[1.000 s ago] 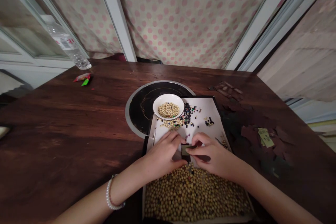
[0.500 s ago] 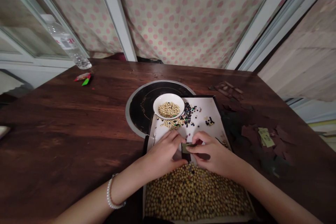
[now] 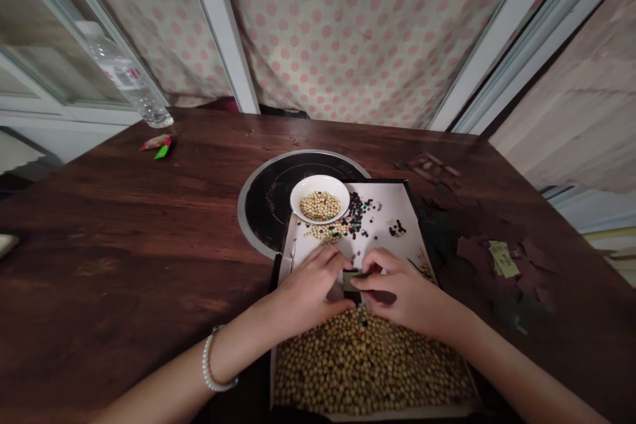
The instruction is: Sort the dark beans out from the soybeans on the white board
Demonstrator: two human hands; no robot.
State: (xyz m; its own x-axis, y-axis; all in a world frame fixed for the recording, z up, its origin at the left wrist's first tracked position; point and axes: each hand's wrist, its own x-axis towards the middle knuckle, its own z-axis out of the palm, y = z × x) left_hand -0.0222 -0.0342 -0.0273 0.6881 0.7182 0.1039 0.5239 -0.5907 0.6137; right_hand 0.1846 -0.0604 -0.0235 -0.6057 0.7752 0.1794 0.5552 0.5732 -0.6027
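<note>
Both hands meet over the middle of a shallow white-lined box [image 3: 415,209]. Between them is a small dark brown packet [image 3: 352,297] with an olive-green label [image 3: 349,281] lying across it. My left hand [image 3: 318,281] grips the packet's left side, thumb at the near end and fingers at the far end. My right hand [image 3: 395,285] is closed in a pinch, its thumb pressing on the label's right part. Just below the hands, a thick layer of tan round beads [image 3: 368,364] fills the near part of the box.
A white bowl of pale beads [image 3: 319,201] stands at the box's far left corner, beside scattered black beads [image 3: 356,212]. Flat brown packets [image 3: 536,255] and a pile of green labels [image 3: 503,258] lie to the right. A plastic bottle [image 3: 129,79] and candy wrapper [image 3: 156,144] are far left.
The label now lies a little more squarely across the packet, and my right thumb has shifted slightly left on it. My left hand has hardly moved.
</note>
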